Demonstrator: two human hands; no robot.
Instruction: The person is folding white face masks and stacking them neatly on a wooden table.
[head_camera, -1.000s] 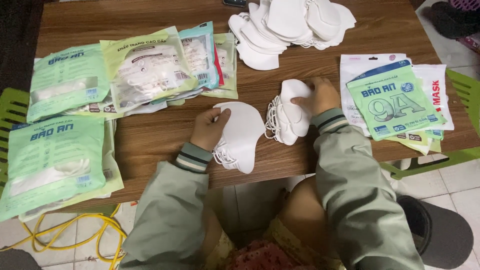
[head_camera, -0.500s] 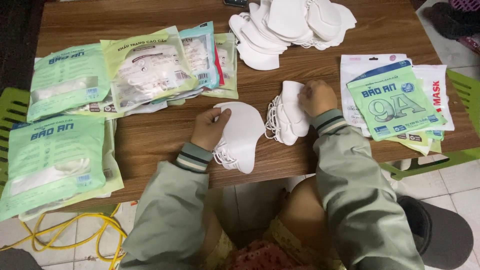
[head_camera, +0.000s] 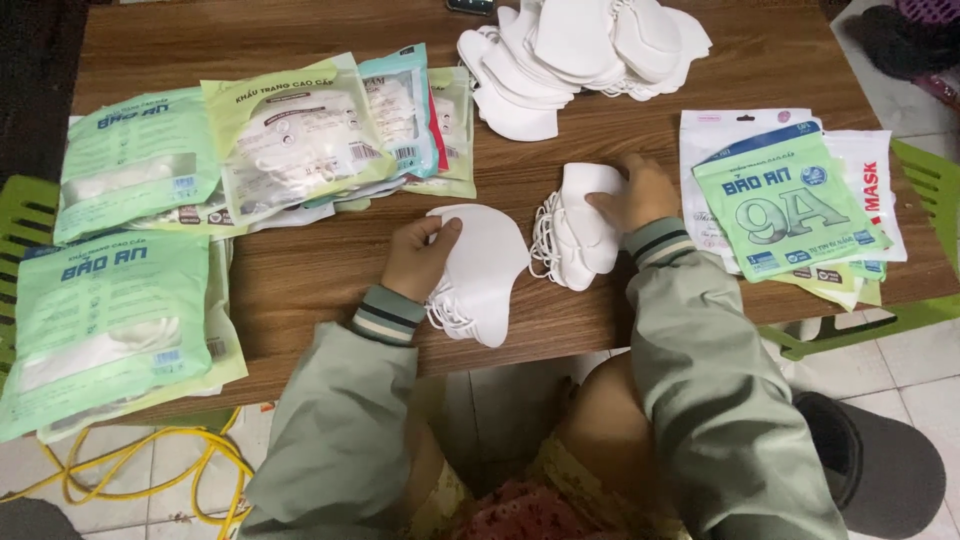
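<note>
Head view showed the left hand (head_camera: 418, 258) pinching a flat white mask (head_camera: 487, 268) mid-frame; the right hand (head_camera: 640, 192) pressed the mask stack (head_camera: 580, 228) just right of it.

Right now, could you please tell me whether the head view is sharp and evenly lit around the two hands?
Head view: soft even light, faint sheen on the brown wooden table; left hand on a flat white face mask and right hand on a white mask stack look slightly soft, whites nearly featureless.
</note>
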